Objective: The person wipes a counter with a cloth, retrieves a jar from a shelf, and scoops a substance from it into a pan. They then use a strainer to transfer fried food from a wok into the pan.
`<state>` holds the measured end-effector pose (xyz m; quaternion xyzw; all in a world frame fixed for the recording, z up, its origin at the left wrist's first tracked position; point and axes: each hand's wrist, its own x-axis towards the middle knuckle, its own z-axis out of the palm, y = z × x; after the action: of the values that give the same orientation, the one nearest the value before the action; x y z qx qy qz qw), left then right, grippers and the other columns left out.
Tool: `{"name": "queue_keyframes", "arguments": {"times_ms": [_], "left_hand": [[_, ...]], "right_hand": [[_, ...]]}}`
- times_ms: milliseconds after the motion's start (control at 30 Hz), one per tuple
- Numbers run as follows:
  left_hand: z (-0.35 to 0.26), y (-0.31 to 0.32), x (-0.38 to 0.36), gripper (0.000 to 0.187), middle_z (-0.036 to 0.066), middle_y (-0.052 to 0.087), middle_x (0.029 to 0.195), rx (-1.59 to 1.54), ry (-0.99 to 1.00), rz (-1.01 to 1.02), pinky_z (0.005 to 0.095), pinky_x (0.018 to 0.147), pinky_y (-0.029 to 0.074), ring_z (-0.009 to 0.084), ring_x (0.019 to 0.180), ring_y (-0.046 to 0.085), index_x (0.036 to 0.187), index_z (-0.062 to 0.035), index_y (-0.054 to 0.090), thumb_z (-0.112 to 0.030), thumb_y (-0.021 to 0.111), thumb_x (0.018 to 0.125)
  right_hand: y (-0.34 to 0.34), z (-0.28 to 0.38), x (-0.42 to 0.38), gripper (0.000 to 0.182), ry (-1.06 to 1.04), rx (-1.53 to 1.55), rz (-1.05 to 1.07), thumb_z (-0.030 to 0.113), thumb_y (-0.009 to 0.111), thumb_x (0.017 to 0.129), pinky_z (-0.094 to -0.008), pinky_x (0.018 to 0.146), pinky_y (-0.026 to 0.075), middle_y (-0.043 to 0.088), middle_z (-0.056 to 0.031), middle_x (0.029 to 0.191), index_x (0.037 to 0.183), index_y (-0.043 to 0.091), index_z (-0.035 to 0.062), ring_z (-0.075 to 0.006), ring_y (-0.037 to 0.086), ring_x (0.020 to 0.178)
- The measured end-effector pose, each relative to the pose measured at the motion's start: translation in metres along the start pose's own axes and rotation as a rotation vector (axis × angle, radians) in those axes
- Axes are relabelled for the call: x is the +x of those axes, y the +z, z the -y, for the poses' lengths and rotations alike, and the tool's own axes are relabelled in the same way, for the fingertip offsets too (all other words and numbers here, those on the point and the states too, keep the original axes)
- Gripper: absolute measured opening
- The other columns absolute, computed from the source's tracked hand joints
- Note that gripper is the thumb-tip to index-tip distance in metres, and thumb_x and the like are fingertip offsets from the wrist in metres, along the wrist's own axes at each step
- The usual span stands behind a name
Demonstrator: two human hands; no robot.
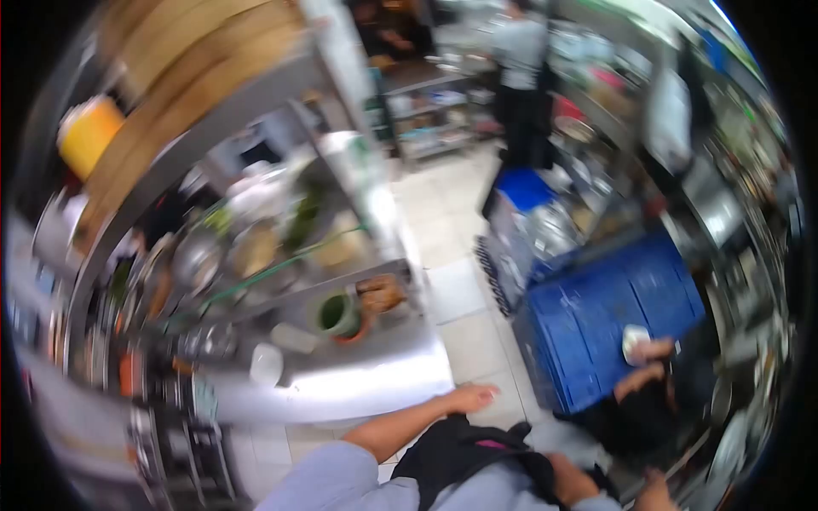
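Note:
My left hand (pixel 473 399) hangs past the corner of the steel counter (pixel 375 370), over the tiled floor. Its fingers look loosely extended, with nothing visible in them. At the bottom right edge, my right hand (pixel 654 492) is small and smeared, so its fingers cannot be made out. On the counter nearest my left hand stand a green container (pixel 339 315), a tray of brown food (pixel 381 294) and a white cup or bowl (pixel 267 364). To the right, a co-worker's hand (pixel 654 350) holds a small white object (pixel 634 344) over a large blue lidded bin (pixel 609 315).
A tiled aisle (pixel 456 289) runs between the counter and the blue bin. Farther along, a person in a grey top (pixel 520 55) stands by shelves (pixel 430 115). Bowls of food (pixel 256 247) fill the counter's back. Cookware crowds the right side.

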<state>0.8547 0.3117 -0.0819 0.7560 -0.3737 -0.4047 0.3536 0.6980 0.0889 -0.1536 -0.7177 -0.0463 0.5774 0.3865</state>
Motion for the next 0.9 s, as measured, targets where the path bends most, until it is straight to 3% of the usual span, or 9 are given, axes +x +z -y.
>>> {"name": "queue_keyframes", "arguments": {"times_ms": [100, 267, 300, 367, 567, 700, 733, 800, 900], "left_hand": [[0.041, 0.046, -0.044, 0.044, 0.019, 0.059, 0.124, -0.039, 0.153, 0.074, 0.0410, 0.100, 0.043, 0.0337, 0.115, 0.057, 0.129, -0.0077, 0.054, -0.037, 0.045, 0.098], [0.164, 0.102, -0.202, 0.050, 0.018, 0.051, 0.137, -0.348, -0.245, 0.107, 0.0428, 0.106, 0.036, 0.0318, 0.127, 0.049, 0.129, -0.0048, 0.055, -0.040, 0.032, 0.101], [0.199, 0.116, -0.241, 0.051, 0.019, 0.051, 0.137, 0.005, -0.251, 0.145, 0.0449, 0.102, 0.040, 0.0347, 0.124, 0.051, 0.126, -0.0052, 0.058, -0.043, 0.038, 0.098], [0.197, 0.144, -0.337, 0.042, 0.018, 0.058, 0.129, 0.150, -0.922, 0.054, 0.0452, 0.096, 0.046, 0.0329, 0.120, 0.056, 0.118, -0.0106, 0.066, -0.038, 0.053, 0.088], [0.200, 0.214, -0.491, 0.039, 0.012, 0.062, 0.127, -0.338, -1.499, 0.034, 0.0471, 0.098, 0.044, 0.0285, 0.121, 0.057, 0.114, -0.0125, 0.069, -0.026, 0.056, 0.080], [0.208, 0.225, -0.479, 0.036, 0.015, 0.067, 0.115, -0.212, -1.383, -0.040, 0.0468, 0.092, 0.047, 0.0312, 0.112, 0.062, 0.106, -0.0067, 0.070, -0.026, 0.052, 0.081], [0.266, 0.226, -0.457, 0.037, 0.019, 0.068, 0.106, 0.038, -0.868, 0.194, 0.0465, 0.087, 0.049, 0.0354, 0.102, 0.064, 0.103, -0.0035, 0.068, -0.029, 0.049, 0.085], [0.140, 0.117, -0.460, 0.038, 0.020, 0.068, 0.101, -0.236, -0.801, -0.218, 0.0465, 0.083, 0.049, 0.0387, 0.095, 0.064, 0.100, -0.0053, 0.067, -0.036, 0.048, 0.089], [0.209, 0.074, -0.476, 0.034, 0.020, 0.067, 0.103, -0.067, -0.605, -0.708, 0.0435, 0.085, 0.049, 0.0369, 0.094, 0.064, 0.105, -0.0071, 0.066, -0.033, 0.049, 0.091]], "right_hand": [[-0.042, 0.006, 0.017, 0.041, 0.012, -0.055, 0.031, 0.029, 0.045, 0.094, -0.0406, 0.098, 0.043, 0.059, -0.0142, 0.125, 0.125, 0.059, 0.0068, -0.0277, 0.054, 0.117], [-0.063, -0.058, 0.019, 0.043, 0.129, -0.013, 0.101, 0.031, 0.045, 0.095, -0.0411, 0.095, 0.046, 0.056, -0.0127, 0.129, 0.129, 0.056, 0.0087, -0.0269, 0.053, 0.118], [-0.064, -0.065, 0.021, 0.044, 0.149, -0.015, 0.112, 0.032, 0.045, 0.095, -0.0412, 0.094, 0.046, 0.056, -0.0123, 0.130, 0.130, 0.056, 0.0091, -0.0267, 0.053, 0.119], [0.004, -0.081, 0.050, 0.045, 0.172, -0.006, 0.121, 0.033, 0.045, 0.095, -0.0414, 0.093, 0.048, 0.055, -0.0117, 0.131, 0.132, 0.055, 0.0098, -0.0264, 0.053, 0.119], [0.076, -0.019, 0.076, 0.054, 0.252, -0.089, 0.041, 0.043, 0.047, 0.094, -0.0535, 0.077, 0.057, 0.042, -0.0075, 0.144, 0.140, 0.045, 0.0158, -0.0329, 0.048, 0.124], [0.107, 0.010, 0.081, 0.052, 0.242, 0.292, -0.135, 0.044, 0.051, 0.092, -0.0518, 0.085, 0.052, 0.050, -0.0111, 0.131, 0.133, 0.049, 0.0126, -0.0340, 0.052, 0.115], [0.117, 0.023, 0.070, 0.052, 0.250, 0.273, -0.129, 0.044, 0.051, 0.092, -0.0518, 0.085, 0.052, 0.050, -0.0111, 0.131, 0.133, 0.049, 0.0126, -0.0340, 0.052, 0.115], [0.133, 0.026, 0.075, 0.046, -0.105, 0.046, -0.221, 0.038, 0.050, 0.094, -0.0468, 0.085, 0.051, 0.055, -0.0115, 0.124, 0.129, 0.051, 0.0079, -0.0303, 0.056, 0.109], [0.138, -0.065, 0.171, 0.041, -0.172, 0.078, 0.014, 0.031, 0.050, 0.095, -0.0432, 0.085, 0.051, 0.058, -0.0121, 0.120, 0.126, 0.051, 0.0059, -0.0273, 0.058, 0.106]]}}
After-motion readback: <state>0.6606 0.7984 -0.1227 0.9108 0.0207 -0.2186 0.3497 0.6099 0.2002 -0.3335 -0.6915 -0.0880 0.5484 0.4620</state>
